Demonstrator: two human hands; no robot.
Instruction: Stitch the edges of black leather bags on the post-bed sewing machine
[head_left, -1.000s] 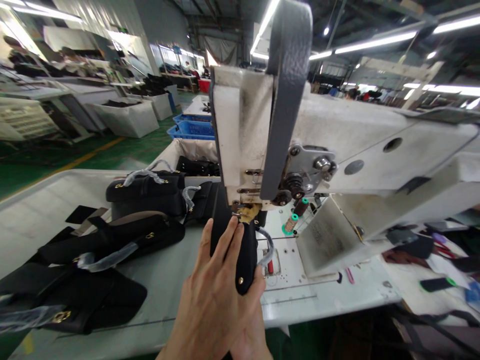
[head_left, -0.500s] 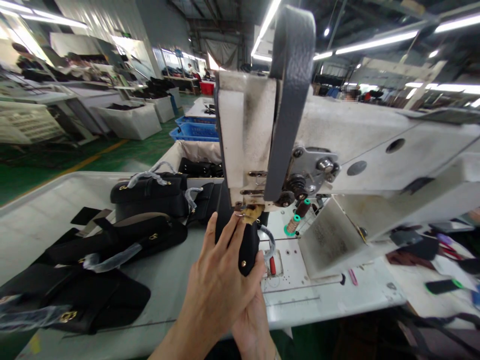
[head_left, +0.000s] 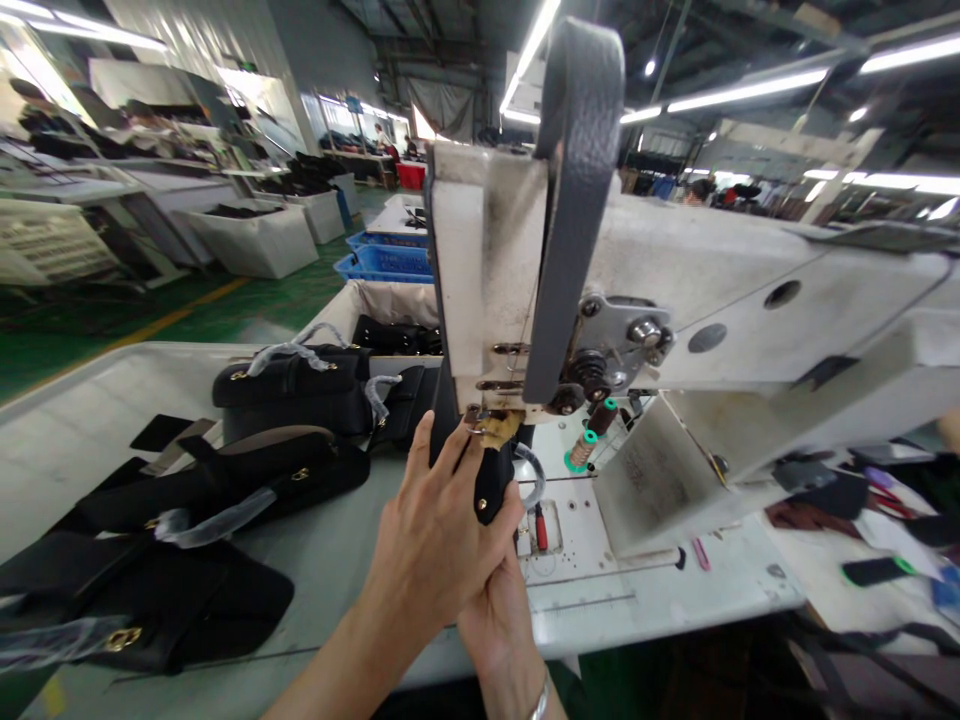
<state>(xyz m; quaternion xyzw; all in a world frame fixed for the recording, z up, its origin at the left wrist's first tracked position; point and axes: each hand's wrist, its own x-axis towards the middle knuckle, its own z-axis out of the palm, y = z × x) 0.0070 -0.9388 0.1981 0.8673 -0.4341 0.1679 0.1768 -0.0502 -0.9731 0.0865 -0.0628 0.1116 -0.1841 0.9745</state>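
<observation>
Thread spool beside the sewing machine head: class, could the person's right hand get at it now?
Probably yes: the right hand is near the thread spool, with only the plastic-wrapped strap loop between, once it releases the black leather piece.

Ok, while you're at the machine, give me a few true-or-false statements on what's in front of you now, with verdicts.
1. The left hand wears a slim silver bangle. False: the bangle is on the wrist of the right hand.
2. The black leather bag flap, with a round metal stud, lies between both hands under the white sewing machine head. True.
3. The brown thread spools with green bases stand left of the hands, among the bags. False: they stand right of the hands, on the machine's bed.
4. Black bags with gold-coloured clasps lie on the white work table, left of the hands. True.
</observation>
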